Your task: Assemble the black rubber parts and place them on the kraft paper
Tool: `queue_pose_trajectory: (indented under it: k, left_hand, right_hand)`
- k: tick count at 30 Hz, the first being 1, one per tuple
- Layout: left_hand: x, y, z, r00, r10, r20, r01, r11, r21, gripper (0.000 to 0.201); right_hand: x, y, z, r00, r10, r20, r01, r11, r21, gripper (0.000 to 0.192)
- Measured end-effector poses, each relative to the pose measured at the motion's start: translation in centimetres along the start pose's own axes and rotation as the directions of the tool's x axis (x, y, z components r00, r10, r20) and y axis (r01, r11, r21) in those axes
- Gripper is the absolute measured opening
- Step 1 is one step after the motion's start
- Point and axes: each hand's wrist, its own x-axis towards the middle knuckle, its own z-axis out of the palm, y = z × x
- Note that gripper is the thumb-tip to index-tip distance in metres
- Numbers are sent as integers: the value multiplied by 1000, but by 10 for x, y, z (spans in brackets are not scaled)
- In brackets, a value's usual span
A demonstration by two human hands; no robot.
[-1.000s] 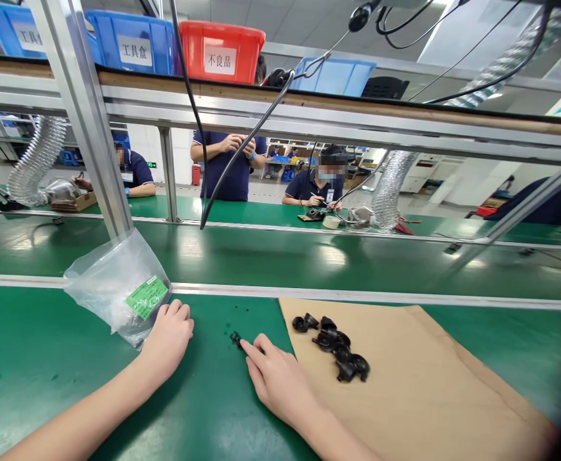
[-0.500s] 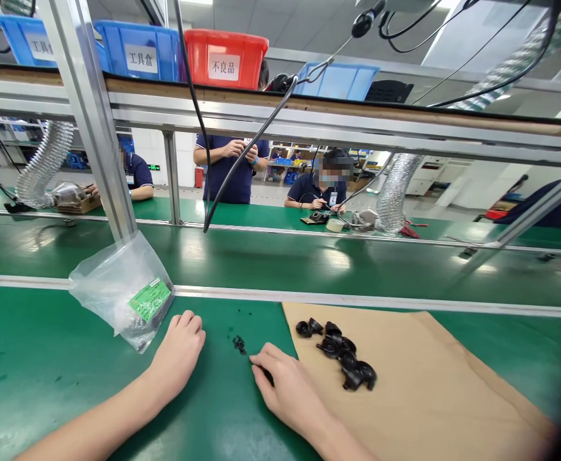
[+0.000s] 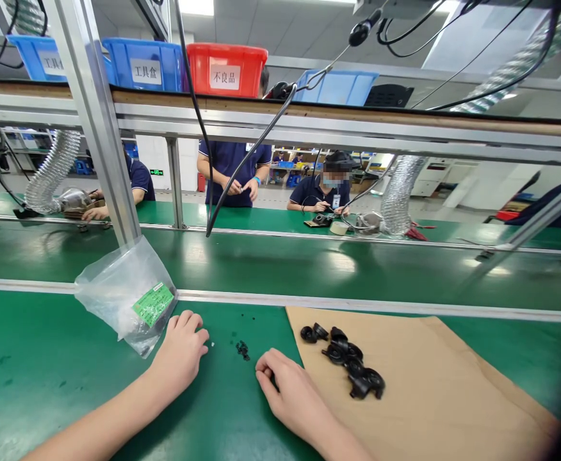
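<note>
My left hand (image 3: 183, 342) rests over the green worktop, fingers loosely bent and apart, with a tiny white piece (image 3: 212, 344) beside its fingertips. Across from it, my right hand (image 3: 285, 387) has thumb and forefinger pinched together; whatever is between them is too small or hidden to name. A little pile of tiny black parts (image 3: 243, 349) lies on the worktop between both hands. Right of these, several glossy black curved plastic parts (image 3: 352, 362) sit on a sheet of brown paper (image 3: 434, 397). Behind my left hand leans a clear plastic bag (image 3: 112, 288) with a green label.
A metal post (image 3: 100, 128) rises behind the bag, and a pale rail (image 3: 357, 306) borders the worktop. Black cable (image 3: 249, 157) hangs in front. Blue and red bins (image 3: 227, 70) stand on the shelf above. Co-workers (image 3: 326, 189) are at the far bench.
My left hand's fingers have spread a little, and the white piece now shows beside them. My right hand stays pinched, slightly off the black pile. The standing co-worker's hands have lowered.
</note>
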Motion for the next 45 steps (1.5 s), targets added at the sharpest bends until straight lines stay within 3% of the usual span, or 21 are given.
queue_pose_trajectory:
  k: [10,15,18,19,20,22,23,24,25,27,31,45]
  left_hand:
    - [4,10,18,991,38,-127,-46,997,-56,25]
    - [9,16,16,989,13,-145,-47,971,-236,29]
    - [4,31,13,992,-5,-125,-40,931,-362,27]
    - [-1,38,13,997,-38,-73,-4,869,-495,23]
    - [-6,46,15,997,-75,14,65,746,-663,18]
    - [-16,62,21,959,-93,267,282,311,-908,21]
    - [-20,69,24,928,-67,366,371,93,-924,30]
    - [-23,73,28,905,-39,423,420,-61,-905,37]
    - [-24,76,31,896,-25,444,435,-159,-886,43]
    - [-24,76,35,898,-32,438,418,-245,-875,48]
    - [-19,71,36,906,-39,421,394,-280,-875,48]
    - [-20,73,31,908,-42,417,399,-217,-891,53]
  right_hand:
    - [1,-3,0,1000,4,5,-4,999,-40,15]
    - [1,-4,1,1000,-9,-4,9,998,-60,15]
    - [-1,-7,3,998,-45,-38,45,999,-1,15]
    - [-1,-8,4,996,-68,-57,71,996,51,15]
    - [-2,-10,5,992,-94,-81,103,988,116,14]
    - [-4,-15,7,982,-134,-131,164,950,264,14]
    - [-5,-17,8,978,-146,-149,189,924,333,15]
    - [-6,-18,8,975,-154,-160,206,896,392,15]
    - [-6,-20,9,973,-160,-167,219,871,440,16]
    - [-7,-20,8,971,-171,-169,234,834,500,16]
    - [-6,-18,9,971,-170,-170,236,811,535,16]
    - [-5,-18,14,965,-186,-183,253,840,480,17]
